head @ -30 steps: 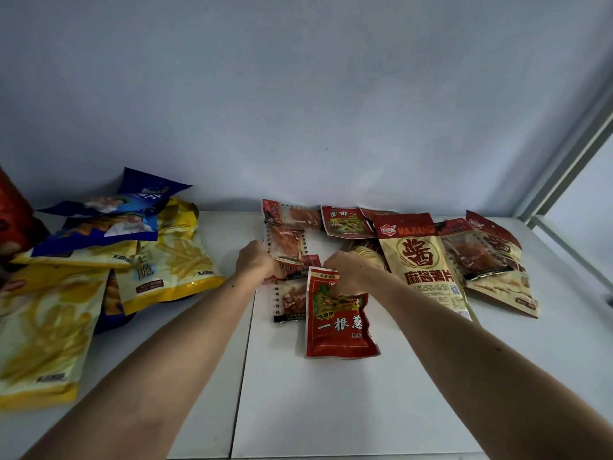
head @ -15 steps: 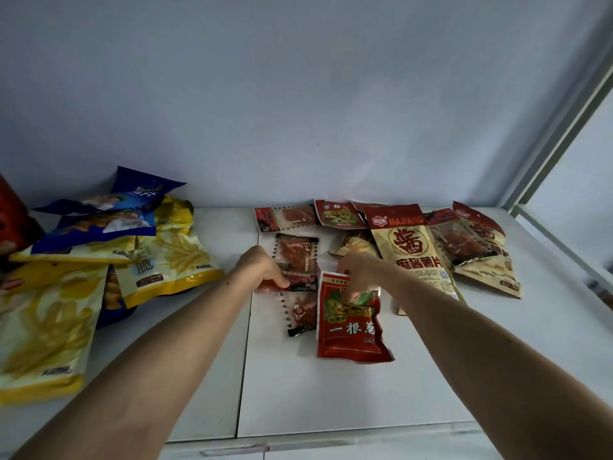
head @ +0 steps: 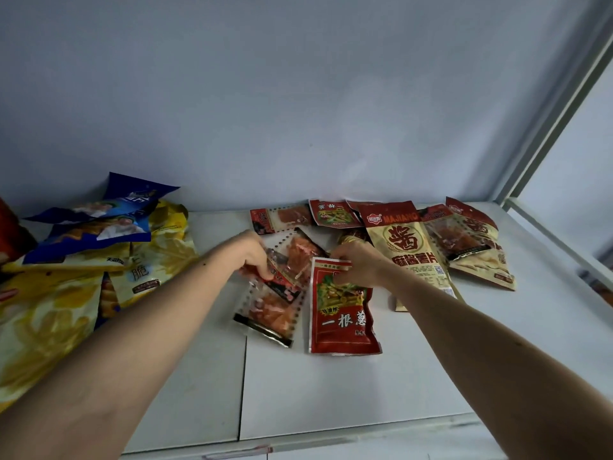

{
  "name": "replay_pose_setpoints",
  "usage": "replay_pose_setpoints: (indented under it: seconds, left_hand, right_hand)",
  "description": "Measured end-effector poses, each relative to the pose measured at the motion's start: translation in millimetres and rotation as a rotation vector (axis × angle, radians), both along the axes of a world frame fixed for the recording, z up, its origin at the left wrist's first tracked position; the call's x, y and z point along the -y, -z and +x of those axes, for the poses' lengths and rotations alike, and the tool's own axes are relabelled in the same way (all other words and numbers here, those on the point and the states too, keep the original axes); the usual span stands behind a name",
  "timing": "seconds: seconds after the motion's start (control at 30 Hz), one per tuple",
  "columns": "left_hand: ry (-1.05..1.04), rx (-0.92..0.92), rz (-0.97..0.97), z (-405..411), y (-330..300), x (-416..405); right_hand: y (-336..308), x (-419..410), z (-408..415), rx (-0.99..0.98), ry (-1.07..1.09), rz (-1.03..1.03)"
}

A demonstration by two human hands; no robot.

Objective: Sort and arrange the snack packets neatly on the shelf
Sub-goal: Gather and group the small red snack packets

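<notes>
On the white shelf (head: 331, 393) my left hand (head: 253, 252) grips a clear meat snack packet (head: 295, 260), tilted and lifted over a second clear meat packet (head: 268, 310) lying flat. My right hand (head: 360, 263) pinches the top edge of a red packet with green print (head: 341, 313), which lies flat in the middle. Behind my right hand lies a tan and red MAJIANG packet (head: 408, 247).
Big yellow chip bags (head: 43, 320) and blue bags (head: 96, 224) pile up at the left. More small red packets (head: 331, 212) line the back wall; tan and clear packets (head: 477, 250) lie at the right. A metal frame post (head: 544, 121) stands at the right.
My left hand has taken hold of the clear meat packet and lifted it at a tilt. The right hand stays on the red packet's top. The camera has moved back a little.
</notes>
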State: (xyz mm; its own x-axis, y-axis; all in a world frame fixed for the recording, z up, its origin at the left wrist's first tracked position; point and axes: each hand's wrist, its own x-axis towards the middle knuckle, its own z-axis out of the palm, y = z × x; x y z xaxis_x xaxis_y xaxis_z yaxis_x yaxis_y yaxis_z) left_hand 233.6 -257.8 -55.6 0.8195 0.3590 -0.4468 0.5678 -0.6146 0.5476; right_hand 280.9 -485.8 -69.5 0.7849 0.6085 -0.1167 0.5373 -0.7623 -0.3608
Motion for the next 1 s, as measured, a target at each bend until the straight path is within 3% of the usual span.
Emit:
replay_pose_setpoints:
  seconds: [0.13, 0.2, 0.27, 0.37, 0.47, 0.53, 0.63, 0.87, 1.0]
  left_hand:
    - [-0.074, 0.136, 0.004, 17.5, 3.5, -22.5]
    - [-0.152, 0.193, -0.019, 29.5, 11.1, -31.6]
    - [-0.134, 0.173, 0.089, 38.7, 18.2, -34.1]
    - [0.048, 0.256, 0.423, 49.8, 28.7, -29.0]
    - [0.425, 0.421, 0.324, 61.0, 37.8, -11.6]
    - [0.635, 0.316, 0.322, 70.5, 42.1, 9.2]
    - [0.749, 0.154, 0.323, 81.4, 41.7, 42.2]
    - [0.717, 0.02, 0.395, 88.4, 49.7, 43.3]
    - [0.605, 0.244, 0.393, 82.6, 46.4, 24.4]
  right_hand:
    - [-1.9, -12.5, 7.7, 0.019, 0.046, 0.101]
    - [-0.6, -20.6, 17.4, 0.097, 0.074, 0.113]
    - [1.9, -25.1, 27.9, 0.22, 0.15, 0.09]
    - [6.3, -17.7, 46.1, 0.298, 0.363, 0.02]
    - [16.5, 8.3, 59.1, 0.215, 0.476, -0.178]
    - [22.6, 25.9, 62.1, 0.121, 0.521, -0.204]
    - [29.9, 42.7, 59.7, 0.054, 0.562, -0.195]
    - [31.6, 54.9, 59.7, 0.013, 0.621, -0.172]
    - [26.8, 37.4, 53.3, 0.333, 0.587, -0.058]
